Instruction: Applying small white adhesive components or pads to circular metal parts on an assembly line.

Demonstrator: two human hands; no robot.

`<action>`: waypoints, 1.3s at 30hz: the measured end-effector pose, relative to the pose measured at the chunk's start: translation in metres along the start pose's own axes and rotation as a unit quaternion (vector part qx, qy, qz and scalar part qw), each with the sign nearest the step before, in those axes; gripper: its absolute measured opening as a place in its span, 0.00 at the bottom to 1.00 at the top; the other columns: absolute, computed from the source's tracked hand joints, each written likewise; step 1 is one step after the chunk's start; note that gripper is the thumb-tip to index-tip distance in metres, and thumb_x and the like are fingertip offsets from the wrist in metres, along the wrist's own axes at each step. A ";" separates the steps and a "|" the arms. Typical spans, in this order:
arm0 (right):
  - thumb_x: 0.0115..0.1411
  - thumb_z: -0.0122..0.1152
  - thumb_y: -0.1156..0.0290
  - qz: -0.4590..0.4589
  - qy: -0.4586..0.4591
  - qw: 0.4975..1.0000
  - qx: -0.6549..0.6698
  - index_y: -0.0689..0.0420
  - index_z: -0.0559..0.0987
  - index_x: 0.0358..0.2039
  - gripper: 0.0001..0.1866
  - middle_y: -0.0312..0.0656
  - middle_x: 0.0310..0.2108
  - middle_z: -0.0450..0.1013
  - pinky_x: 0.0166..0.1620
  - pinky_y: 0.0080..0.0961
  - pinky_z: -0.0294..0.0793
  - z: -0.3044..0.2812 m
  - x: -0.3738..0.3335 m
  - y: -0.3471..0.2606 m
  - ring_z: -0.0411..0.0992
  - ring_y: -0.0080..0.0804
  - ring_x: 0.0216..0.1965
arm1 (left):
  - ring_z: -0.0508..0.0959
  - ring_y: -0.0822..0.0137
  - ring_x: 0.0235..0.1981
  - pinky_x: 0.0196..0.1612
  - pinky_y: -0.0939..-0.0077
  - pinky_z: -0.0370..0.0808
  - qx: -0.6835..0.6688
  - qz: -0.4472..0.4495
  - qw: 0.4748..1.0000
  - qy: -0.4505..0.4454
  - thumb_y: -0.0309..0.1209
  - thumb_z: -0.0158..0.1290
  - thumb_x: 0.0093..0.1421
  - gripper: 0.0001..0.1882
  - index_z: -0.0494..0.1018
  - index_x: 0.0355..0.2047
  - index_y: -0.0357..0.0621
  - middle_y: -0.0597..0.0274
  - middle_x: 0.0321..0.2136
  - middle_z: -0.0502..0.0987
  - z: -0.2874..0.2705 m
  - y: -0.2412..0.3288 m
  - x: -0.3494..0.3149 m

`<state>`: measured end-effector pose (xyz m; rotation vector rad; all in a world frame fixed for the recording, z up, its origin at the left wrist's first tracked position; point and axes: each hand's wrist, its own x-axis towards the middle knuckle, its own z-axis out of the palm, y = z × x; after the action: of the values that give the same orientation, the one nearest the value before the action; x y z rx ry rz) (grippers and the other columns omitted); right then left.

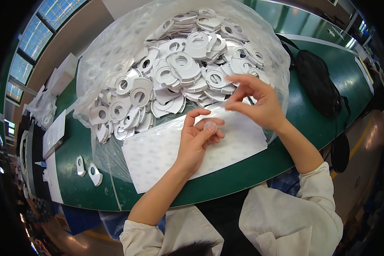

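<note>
In my left hand, a small clear round disc sits between the thumb and the fingers. Up and to its right hovers my right hand, index finger stretched out, thumb and another fingertip drawn together; whether anything thin is pinched there I cannot make out. Beneath both hands lies a white sheet with rows of faint round marks. Just beyond it rises a big heap of flat white plastic parts, each with a round hole, on a clear plastic bag.
Two loose white parts lie on the green table at the left. A black bag rests at the right, its strap hanging over the edge. White papers and a white box are at the far left.
</note>
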<state>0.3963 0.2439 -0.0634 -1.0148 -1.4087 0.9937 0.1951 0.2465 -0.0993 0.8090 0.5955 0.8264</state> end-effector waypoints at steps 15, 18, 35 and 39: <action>0.40 0.68 0.74 -0.415 -0.062 0.834 -0.357 0.43 0.83 0.29 0.13 0.42 0.53 0.69 0.50 0.31 0.68 0.001 0.003 0.010 0.65 0.42 0.52 | 0.74 0.72 0.34 0.39 0.78 0.70 -0.046 -0.007 0.999 0.003 0.33 0.53 0.62 0.10 0.73 0.38 0.40 0.64 0.33 0.76 -0.007 0.002 -0.002; 0.43 0.66 0.77 -0.370 -0.097 0.875 -0.296 0.46 0.83 0.33 0.15 0.44 0.51 0.70 0.47 0.29 0.69 0.003 0.002 0.008 0.66 0.40 0.50 | 0.72 0.75 0.30 0.37 0.81 0.69 -0.031 0.020 0.999 0.033 0.33 0.54 0.61 0.09 0.74 0.36 0.40 0.66 0.30 0.76 -0.011 -0.002 0.001; 0.57 0.62 0.75 0.092 -0.102 0.990 0.001 0.63 0.79 0.30 0.05 0.34 0.26 0.75 0.32 0.14 0.70 0.020 -0.009 0.006 0.71 0.16 0.27 | 0.73 0.77 0.31 0.37 0.82 0.69 0.111 0.058 0.991 0.047 0.32 0.53 0.62 0.09 0.74 0.36 0.37 0.65 0.31 0.77 -0.005 -0.006 0.001; 0.58 0.61 0.74 0.150 -0.079 0.981 0.096 0.63 0.79 0.31 0.05 0.33 0.24 0.74 0.29 0.13 0.68 0.018 -0.006 0.007 0.70 0.15 0.27 | 0.73 0.76 0.31 0.39 0.81 0.70 0.042 0.076 0.996 0.005 0.33 0.51 0.64 0.10 0.73 0.38 0.37 0.64 0.32 0.77 -0.003 -0.008 0.003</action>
<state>0.3795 0.2399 -0.0733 -1.0407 -1.2782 1.4302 0.1979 0.2462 -0.1078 0.9369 0.5860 0.9501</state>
